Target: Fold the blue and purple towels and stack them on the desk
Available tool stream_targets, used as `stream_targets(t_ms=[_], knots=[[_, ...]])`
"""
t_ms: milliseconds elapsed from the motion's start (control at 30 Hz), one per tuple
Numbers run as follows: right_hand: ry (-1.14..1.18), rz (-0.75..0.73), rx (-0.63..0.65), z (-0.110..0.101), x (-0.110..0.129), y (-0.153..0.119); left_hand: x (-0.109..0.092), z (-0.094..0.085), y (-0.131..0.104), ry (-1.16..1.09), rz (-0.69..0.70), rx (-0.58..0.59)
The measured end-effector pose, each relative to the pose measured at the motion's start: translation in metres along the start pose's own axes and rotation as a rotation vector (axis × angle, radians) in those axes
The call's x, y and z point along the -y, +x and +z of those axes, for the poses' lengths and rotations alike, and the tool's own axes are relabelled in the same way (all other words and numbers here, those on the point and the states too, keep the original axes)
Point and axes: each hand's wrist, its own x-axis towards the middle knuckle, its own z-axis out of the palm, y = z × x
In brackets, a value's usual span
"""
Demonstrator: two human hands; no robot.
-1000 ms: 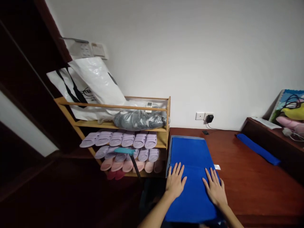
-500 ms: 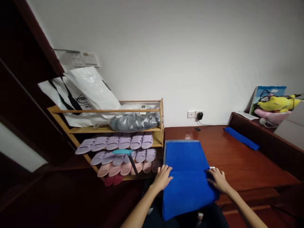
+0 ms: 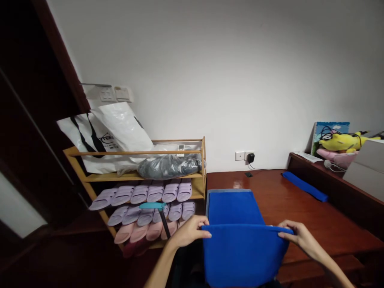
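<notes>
A blue fabric piece with a grey-edged far end [image 3: 234, 206] lies across the edge of the reddish-brown wooden surface. Its near part is raised in a straight ridge, with a blue flap [image 3: 244, 256] hanging down toward me. At the ridge's left end, my left hand [image 3: 193, 231] pinches the fabric between thumb and fingers. My right hand [image 3: 295, 235] pinches the right end of the same ridge. The underside of the fabric is hidden.
A shoe rack [image 3: 138, 177] with several pairs of slippers and white bags stands left. A blue-topped stick [image 3: 163, 220] leans before it. On the wooden surface [image 3: 306, 220] lies a blue strip [image 3: 304, 187]. A raised ledge at right holds a yellow plush toy [image 3: 342, 142] and boxes.
Both hands have gone from resting on the flat fabric's sides to pinching it. Its middle is now lifted into a ridge. The view has tilted up slightly.
</notes>
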Motion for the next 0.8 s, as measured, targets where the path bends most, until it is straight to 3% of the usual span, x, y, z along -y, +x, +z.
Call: stream_targets(t_ms=[167, 267, 367, 500, 800], knots=[[0.133, -0.029, -0.276, -0.026, 0.048, -0.003, -0.045, -0.004, 0.0, -0.386, 0.088, -0.379], [0.169, -0.054, -0.42, -0.03, 0.065, 0.003, -0.06, -0.002, 0.002, -0.468, 0.152, -0.573], [0.131, -0.105, -0.497, -0.031, 0.075, 0.011, -0.069, -0.002, 0.001, -0.472, 0.2, -0.688], [0.087, -0.149, -0.532, -0.033, 0.087, 0.017, -0.078, -0.009, -0.003, -0.425, 0.223, -0.773], [0.11, -0.172, -0.542, -0.036, 0.093, 0.035, -0.08, -0.026, 0.015, -0.433, 0.258, -0.725]])
